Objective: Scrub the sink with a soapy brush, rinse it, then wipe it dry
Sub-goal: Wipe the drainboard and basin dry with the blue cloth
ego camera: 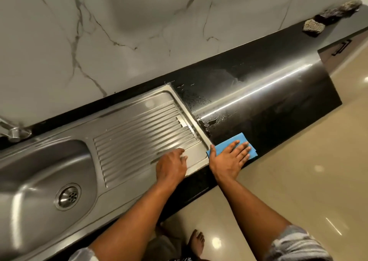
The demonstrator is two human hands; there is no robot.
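Right hand (pixel 231 157) flat, fingers straight and spread, palm pressing the blue cloth (pixel 224 145) down; no pinch, no curl. Left hand (pixel 171 167) rests on the metal, fingers loosely bent, holding nothing.

White marble-look wall (pixel 139 31) with grey veins fills the top. Glossy beige floor (pixel 298 171) bottom right, with light glare spots. Black countertop (pixel 278 93) runs diagonally from lower left to upper right, a bright reflection streak along it.

Stainless sink (pixel 29 171) is set in the counter at left, its basin at lower left. Ribbed drainboard (pixel 139 125) is to the right of the basin. The left hand sits on the drainboard's front right corner, on the smooth part just past the ribs. The cloth lies on the countertop near the front edge, one corner touching the sink's right rim. The right hand covers most of the cloth, thumb by the rim. Hands are near each other, not touching.

Both forearms are bare; a striped sleeve (pixel 294 244) shows on the right arm. Bare foot (pixel 197 240) on the floor below.

Round drain (pixel 67 196) in the basin bottom. Tap base (pixel 12 130) at far left, behind the basin. Water droplets (pixel 211 121) on the counter just past the sink rim, behind the cloth. Two dark rough lumps (pixel 311 27) at the counter's far end, can't tell what. Dark cabinet handle (pixel 342 47) just below them.
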